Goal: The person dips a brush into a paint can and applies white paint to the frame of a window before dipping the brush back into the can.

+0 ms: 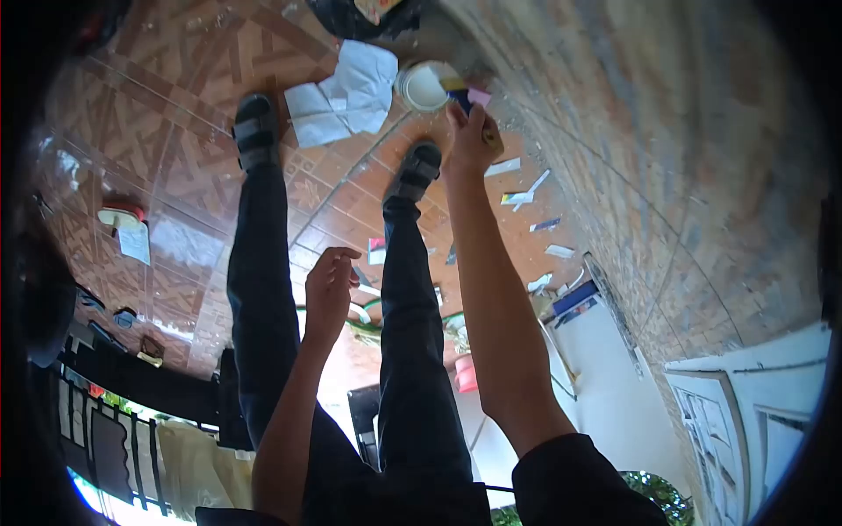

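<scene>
My right hand [474, 142] is closed round what looks like a paintbrush [457, 93], with a dark blue part by my fingers and a yellowish end. That end overlaps the rim of a white round tub [426, 86] in this view. A small pink piece [479, 97] shows just beyond my fingers. My left hand [329, 285] hangs in the air between my legs, loosely bent and holding nothing, thumb apart from the index finger. Beside the tub, a creased white sheet [346, 96] lies on the tiled floor.
Scraps of paper [524, 195] litter the floor along the wall [649, 167] on the right. My sandalled feet [256, 131] are near the sheet and the tub. A dark bag [373, 19] is at the top. A red-and-white object [121, 215] lies far left.
</scene>
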The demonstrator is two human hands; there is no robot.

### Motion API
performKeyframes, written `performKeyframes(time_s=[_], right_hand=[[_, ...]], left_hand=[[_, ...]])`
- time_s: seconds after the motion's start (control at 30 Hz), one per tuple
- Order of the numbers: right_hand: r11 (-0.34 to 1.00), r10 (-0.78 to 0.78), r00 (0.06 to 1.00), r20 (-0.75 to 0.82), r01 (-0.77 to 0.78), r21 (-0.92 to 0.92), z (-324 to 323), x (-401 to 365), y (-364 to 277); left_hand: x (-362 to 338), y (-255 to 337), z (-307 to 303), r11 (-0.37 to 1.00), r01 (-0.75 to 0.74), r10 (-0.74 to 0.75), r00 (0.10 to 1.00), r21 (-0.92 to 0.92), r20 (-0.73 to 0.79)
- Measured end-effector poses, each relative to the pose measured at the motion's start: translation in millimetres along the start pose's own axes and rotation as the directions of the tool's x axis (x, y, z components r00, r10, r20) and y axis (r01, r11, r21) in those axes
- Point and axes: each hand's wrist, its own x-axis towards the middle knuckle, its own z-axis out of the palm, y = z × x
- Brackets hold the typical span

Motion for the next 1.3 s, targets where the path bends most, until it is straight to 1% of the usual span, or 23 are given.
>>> performKeyframes(time_s=[0.07,0.1,0.17,0.2,0.3,0.37,0.47,0.5,0.57,0.6,0.63,0.7,0.73,0.83,0.87,0.93,0.97,1.07,1.1,1.17,1.2,1.27,1.3], right_hand=[[0.996,0.013,0.998,0.069,-0.019,0.088,-17.5,-6.1,-0.8],[0.996,0.041,0.995,0.090,-0.047,0.071,-18.9,-56.5,-79.3],[0.975,0.151,0.964,0.220,-0.182,0.126,-32.9,-85.3,-125.1],[0.934,0.217,0.932,0.290,-0.285,0.215,-32.5,-108.6,-157.6],[0.842,0.274,0.851,0.448,-0.438,0.316,-34.4,-172.1,-246.6],[0.789,0.254,0.804,0.537,-0.494,0.367,-24.7,-206.1,-290.1],[0.739,0.333,0.774,0.539,-0.569,0.361,-15.4,-251.8,-350.8],[0.732,0.304,0.769,0.562,-0.566,0.378,-15.1,-266.7,-367.8],[0.643,0.178,0.617,0.767,-0.663,0.384,-17.7,-290.8,-399.3],[0.651,0.174,0.644,0.745,-0.643,0.404,-20.1,-304.0,-414.1],[0.647,0.144,0.639,0.755,-0.638,0.417,-27.5,-311.2,-424.9],[0.543,0.064,0.555,0.829,-0.717,0.438,-36.7,-323.8,-438.8],[0.610,0.056,0.584,0.810,-0.662,0.435,-43.7,-334.0,-449.1],[0.565,0.118,0.608,0.785,-0.691,0.450,-66.5,-335.4,-453.8],[0.566,0.099,0.579,0.809,-0.701,0.433,-78.0,-328.4,-449.5],[0.517,0.124,0.577,0.807,-0.732,0.444,-97.4,-330.3,-451.3],[0.570,0.101,0.593,0.799,-0.693,0.442,-109.0,-329.2,-449.3],[0.575,0.068,0.615,0.786,-0.668,0.472,-136.6,-335.5,-448.9],[0.587,0.084,0.593,0.801,-0.679,0.441,-146.3,-335.8,-444.5],[0.574,-0.035,0.612,0.790,-0.635,0.517,-157.6,-337.7,-438.2],[0.583,-0.034,0.600,0.800,-0.638,0.503,-156.5,-346.8,-438.2],[0.492,0.011,0.693,0.721,-0.631,0.600,-148.0,-365.1,-435.0],[0.498,0.008,0.686,0.727,-0.633,0.592,-142.0,-371.1,-429.6]], left_hand=[[13.5,-3.2,-3.4,0.997,-0.074,0.074,0.997,0.001,-0.016],[-50.7,67.1,-9.8,0.998,-0.067,0.067,0.998,-0.002,-0.009],[-66.9,103.1,-23.7,0.982,-0.189,0.189,0.981,-0.002,-0.039],[-76.6,122.8,-30.9,0.971,-0.237,0.235,0.970,-0.015,-0.067],[-114.6,178.6,-51.3,0.945,-0.326,0.317,0.937,-0.041,-0.143],[-132.8,195.4,-65.8,0.905,-0.417,0.402,0.902,-0.079,-0.159],[-172.9,215.6,-67.5,0.839,-0.536,0.511,0.833,-0.088,-0.212],[-185.5,216.6,-65.2,0.820,-0.568,0.544,0.813,-0.074,-0.207],[-208.7,218.9,-56.2,0.780,-0.617,0.588,0.779,-0.104,-0.215],[-225.5,221.8,-44.6,0.796,-0.600,0.564,0.784,-0.083,-0.258],[-237.4,217.9,-34.7,0.778,-0.624,0.591,0.767,-0.074,-0.250],[-252.5,207.5,-18.3,0.780,-0.619,0.587,0.773,-0.086,-0.240],[-264.5,204.9,-6.0,0.789,-0.605,0.568,0.785,-0.107,-0.247],[-279.5,180.6,18.5,0.807,-0.573,0.523,0.806,-0.144,-0.277],[-284.4,179.3,24.6,0.795,-0.595,0.552,0.790,-0.116,-0.268],[-297.6,187.3,29.5,0.762,-0.640,0.606,0.758,-0.095,-0.242],[-302.4,198.2,29.8,0.732,-0.673,0.642,0.733,-0.104,-0.224],[-297.2,219.8,24.9,0.690,-0.710,0.667,0.699,-0.143,-0.257],[-286.4,219.4,23.7,0.657,-0.726,0.680,0.687,-0.204,-0.255],[-291.8,232.2,18.9,0.637,-0.748,0.718,0.664,-0.186,-0.210],[-292.2,234.1,16.7,0.628,-0.754,0.720,0.657,-0.194,-0.225],[-292.9,235.7,5.0,0.657,-0.705,0.702,0.701,-0.266,-0.124],[-293.9,233.9,-5.4,0.649,-0.710,0.706,0.696,-0.273,-0.132]])
